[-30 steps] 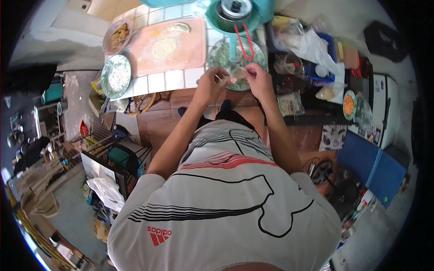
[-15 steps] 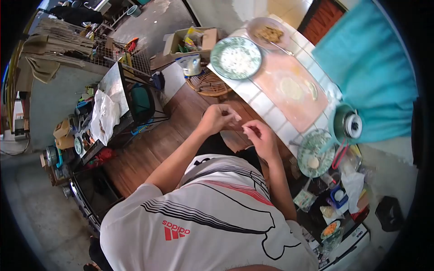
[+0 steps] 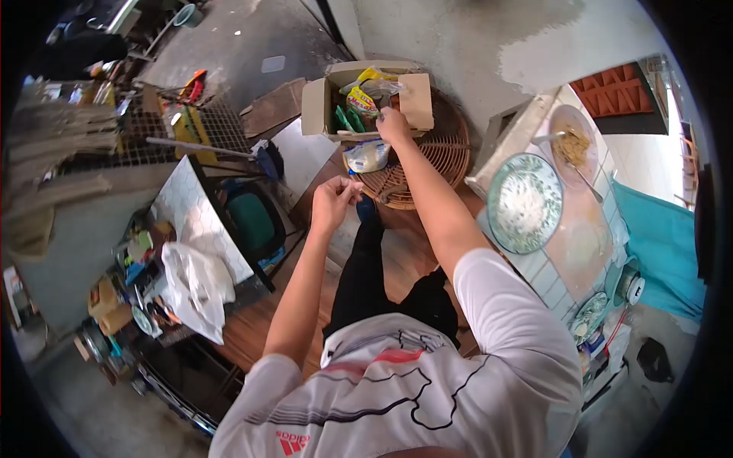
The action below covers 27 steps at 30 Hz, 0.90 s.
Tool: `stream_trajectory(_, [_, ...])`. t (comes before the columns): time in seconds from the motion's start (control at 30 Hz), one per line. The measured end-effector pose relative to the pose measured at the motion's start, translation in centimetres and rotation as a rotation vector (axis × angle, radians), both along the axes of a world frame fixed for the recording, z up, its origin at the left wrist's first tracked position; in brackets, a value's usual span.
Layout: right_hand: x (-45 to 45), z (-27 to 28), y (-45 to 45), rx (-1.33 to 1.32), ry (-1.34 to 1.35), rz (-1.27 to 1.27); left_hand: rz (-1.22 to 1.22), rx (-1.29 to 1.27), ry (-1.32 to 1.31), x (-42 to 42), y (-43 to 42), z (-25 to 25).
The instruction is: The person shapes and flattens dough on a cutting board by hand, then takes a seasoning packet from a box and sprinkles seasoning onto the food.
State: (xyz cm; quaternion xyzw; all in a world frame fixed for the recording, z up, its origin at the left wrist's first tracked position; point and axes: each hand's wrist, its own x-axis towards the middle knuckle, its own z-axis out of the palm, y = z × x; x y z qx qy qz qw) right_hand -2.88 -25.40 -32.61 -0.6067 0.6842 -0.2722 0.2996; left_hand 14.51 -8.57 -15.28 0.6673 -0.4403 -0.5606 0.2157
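Observation:
My right hand [image 3: 394, 127] reaches into the open cardboard box [image 3: 418, 103], its fingers bent against a clear plastic bag [image 3: 379, 88]. What its fingertips grip is too small to make out. Beside that bag lie a yellow packet [image 3: 362, 101] and green packets [image 3: 350, 120]. Closer to me, my left hand [image 3: 334, 201] hovers with thumb and fingers drawn together; anything between them cannot be made out. A bag of white contents [image 3: 367, 156] rests against the box's near side, on a round rattan stool [image 3: 443, 156].
On the tiled counter [image 3: 551, 284] to the right are a patterned plate of white flour [image 3: 525, 204], a bowl of brown filling [image 3: 571, 145] and a pinkish board [image 3: 584, 244]. To the left stand a small table [image 3: 200, 217], a white plastic bag [image 3: 197, 286] and a dark chair [image 3: 252, 221].
My view has swung from the counter toward the box. My right hand has stretched forward from in front of my body into the box, while my left has stayed nearer, fingers still pinched.

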Motion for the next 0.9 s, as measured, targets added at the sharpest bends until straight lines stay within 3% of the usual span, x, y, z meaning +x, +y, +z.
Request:
stream_trajectory(0.1, [3.0,-6.3,-5.1,0.019,0.173,-0.03,0.035,-0.107,0.264,4.3,-1.3,-3.8])
stream_trajectory(0.17, [4.1,-4.2,-6.3,0.425,0.156,-0.025,0.024,-0.164,0.274,6.9,-1.3,-6.0])
stream_trajectory(0.2, [4.3,-5.0,-6.2,0.401,0.159,-0.072,0.042,-0.164,0.271,7.9,-1.3,-7.0])
stream_trajectory(0.23, [4.4,-2.1,-6.0,0.473,0.122,-0.119,-0.009,-0.23,0.223,8.9,-1.7,-7.2])
stream_trajectory(0.27, [5.0,-3.5,-5.9,0.34,0.058,-0.225,-0.046,-0.111,0.169,10.3,-2.2,-7.6])
stream_trajectory(0.33, [4.8,-3.9,-6.2,0.314,0.218,0.068,0.122,-0.034,0.349,10.6,-3.5,-6.6])
stream_trajectory(0.37, [5.5,-5.4,-6.4,0.142,0.205,0.065,0.153,-0.116,0.448,10.8,-4.0,-7.0])
stream_trajectory(0.4, [6.1,-4.5,-6.6,0.103,0.181,0.057,0.124,-0.092,0.347,11.2,-5.1,-7.3])
stream_trajectory(0.47, [6.3,0.3,-5.8,0.034,0.219,0.087,0.074,-0.072,0.253,12.0,-7.2,-7.7])
stream_trajectory(0.67, [5.4,14.8,-1.6,-0.079,0.244,0.073,-0.173,-0.424,0.073,10.8,-14.1,-5.1])
stream_trajectory(0.7, [5.5,17.3,-0.5,-0.12,0.231,0.065,-0.186,-0.442,0.083,9.3,-14.5,-3.0])
stream_trajectory(0.77, [5.6,23.1,2.2,-0.201,0.179,0.014,-0.025,-0.773,0.018,5.5,-14.9,3.7])
stream_trajectory(0.9, [4.3,31.1,7.0,-0.296,-0.003,0.009,-0.325,-0.576,0.225,4.5,-17.5,11.4])
